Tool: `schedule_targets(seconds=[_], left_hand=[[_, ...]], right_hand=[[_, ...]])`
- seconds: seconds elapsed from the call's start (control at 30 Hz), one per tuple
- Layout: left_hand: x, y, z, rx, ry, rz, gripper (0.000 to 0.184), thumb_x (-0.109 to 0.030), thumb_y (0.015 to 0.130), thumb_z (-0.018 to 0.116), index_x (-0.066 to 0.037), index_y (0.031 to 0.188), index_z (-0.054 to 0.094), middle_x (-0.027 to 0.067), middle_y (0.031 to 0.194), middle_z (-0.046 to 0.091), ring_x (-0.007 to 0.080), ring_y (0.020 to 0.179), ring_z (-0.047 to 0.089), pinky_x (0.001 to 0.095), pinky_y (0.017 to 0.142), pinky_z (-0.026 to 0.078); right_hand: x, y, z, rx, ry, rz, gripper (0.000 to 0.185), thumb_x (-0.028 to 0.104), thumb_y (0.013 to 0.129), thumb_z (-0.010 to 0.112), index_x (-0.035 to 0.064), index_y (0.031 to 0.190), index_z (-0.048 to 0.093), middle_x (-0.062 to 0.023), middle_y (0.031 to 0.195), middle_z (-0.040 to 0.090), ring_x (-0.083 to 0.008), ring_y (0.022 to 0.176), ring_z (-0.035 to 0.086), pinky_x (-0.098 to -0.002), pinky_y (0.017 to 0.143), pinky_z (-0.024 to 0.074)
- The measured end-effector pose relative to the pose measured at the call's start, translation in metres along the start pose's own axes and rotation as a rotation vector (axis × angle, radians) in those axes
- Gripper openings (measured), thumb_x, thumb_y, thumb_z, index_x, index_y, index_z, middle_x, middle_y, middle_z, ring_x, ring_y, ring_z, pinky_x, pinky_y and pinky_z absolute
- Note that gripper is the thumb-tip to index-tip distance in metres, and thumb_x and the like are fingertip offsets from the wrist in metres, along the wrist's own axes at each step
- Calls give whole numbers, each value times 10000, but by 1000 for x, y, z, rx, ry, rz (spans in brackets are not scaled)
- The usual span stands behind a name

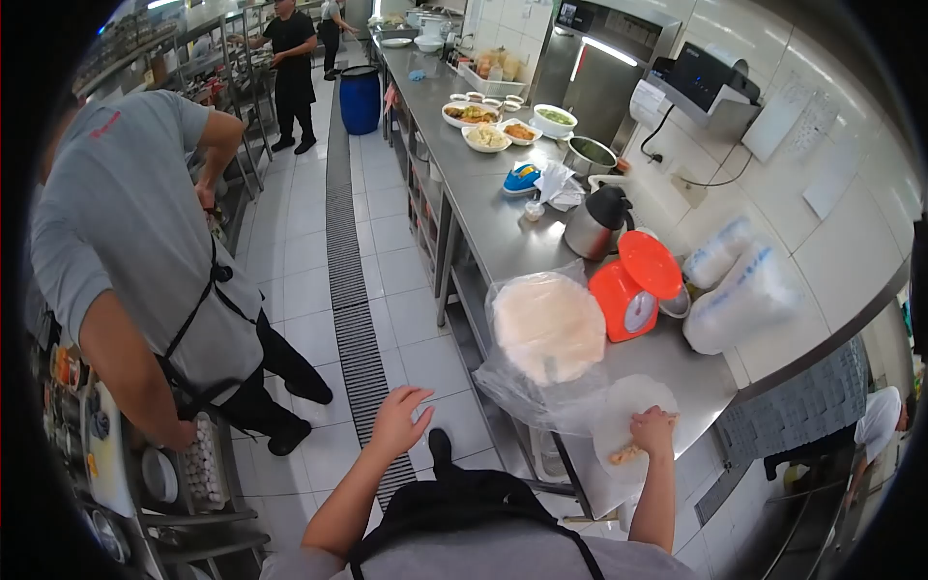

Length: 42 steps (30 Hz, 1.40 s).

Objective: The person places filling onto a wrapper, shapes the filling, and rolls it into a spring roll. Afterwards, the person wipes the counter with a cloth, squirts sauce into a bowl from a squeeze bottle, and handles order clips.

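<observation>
My right hand (653, 430) is over a thin, round, translucent wrapper sheet (619, 401) at the near end of the steel counter. Its fingers are curled down, and what they grip is hidden. Just below them a strip of light-brown lumpy filling (625, 454) lies on the sheet. My left hand (398, 421) hangs in the air left of the counter, fingers apart and holding nothing. Beyond the right hand, a stack of pale round wrappers (548, 327) sits in a clear plastic bag (522, 398).
A red kitchen scale (633, 300), a steel jug (596, 224) and plastic-wrapped rolls (739, 295) stand along the counter. Farther back are bowls of food (485, 138). A co-worker in a grey shirt (145, 213) stands close on the left. A drain grate (350, 290) crosses the floor.
</observation>
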<state>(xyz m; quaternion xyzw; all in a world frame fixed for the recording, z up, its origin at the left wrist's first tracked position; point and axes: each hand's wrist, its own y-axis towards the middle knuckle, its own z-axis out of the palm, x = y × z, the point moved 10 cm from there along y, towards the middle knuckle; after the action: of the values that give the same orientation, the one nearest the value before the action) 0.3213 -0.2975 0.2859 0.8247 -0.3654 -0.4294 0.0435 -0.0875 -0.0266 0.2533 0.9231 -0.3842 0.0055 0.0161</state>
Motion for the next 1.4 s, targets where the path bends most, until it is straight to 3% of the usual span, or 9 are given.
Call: schedule_targets(seconds=[0.2,0.27,0.4,0.63,0.8,0.97,1.17,1.23,1.4], left_hand=[[28,77,5,47,-9,75,265,-156,748,643,-87,1002,617,106,947,570,274,892,546,352,760,457],[52,102,6,70,35,67,258,-172,755,638,-86,998,618,106,944,573,273,894,547,352,765,455],[108,153,-9,58,74,33,260,-167,743,653,-94,992,631,107,942,579,276,888,563,348,770,467],[204,236,-14,29,45,-76,251,-153,728,647,-65,963,631,116,887,577,286,874,547,353,759,449],[248,322,1,75,12,-16,236,-132,721,645,-57,945,629,117,867,576,280,830,553,350,727,453],[324,425,15,141,-41,40,229,-149,725,642,-58,934,635,122,838,580,279,783,562,354,711,462],[598,480,60,448,263,-613,408,-238,711,632,-43,1069,611,188,1065,593,333,975,567,389,869,445],[667,505,49,177,148,-773,510,-257,722,633,-26,1166,537,220,1111,562,357,1037,529,405,917,408],[664,645,3,-41,109,-657,598,-290,733,638,13,1217,459,248,1149,522,370,1083,485,410,948,372]], right_hand=[[-20,27,24,54,76,180,129,198,634,622,168,739,690,-78,892,592,-259,959,526,-510,914,336],[-15,24,12,26,-172,100,363,306,537,760,165,860,674,-93,904,624,-276,1002,523,-439,847,424],[-60,23,29,314,8,533,690,390,328,838,153,949,654,-45,938,634,-230,1060,511,-492,894,388],[-69,18,14,525,-175,818,578,300,470,813,102,986,646,-52,898,619,-252,1042,518,-435,877,422],[61,90,-114,-266,-245,671,230,99,618,701,54,837,649,-74,868,564,-264,927,538,-411,799,427],[204,190,-129,-464,219,315,127,53,659,668,21,672,546,-123,850,550,-314,823,533,-401,703,421],[372,271,-96,-546,764,321,73,37,698,644,24,765,617,-126,915,566,-263,830,560,-340,725,446],[390,288,-82,-566,714,313,71,32,700,641,21,765,616,-124,910,567,-259,823,560,-338,717,447],[423,370,-99,-577,616,252,41,25,716,632,11,744,605,-124,889,569,-254,794,565,-329,693,451]])
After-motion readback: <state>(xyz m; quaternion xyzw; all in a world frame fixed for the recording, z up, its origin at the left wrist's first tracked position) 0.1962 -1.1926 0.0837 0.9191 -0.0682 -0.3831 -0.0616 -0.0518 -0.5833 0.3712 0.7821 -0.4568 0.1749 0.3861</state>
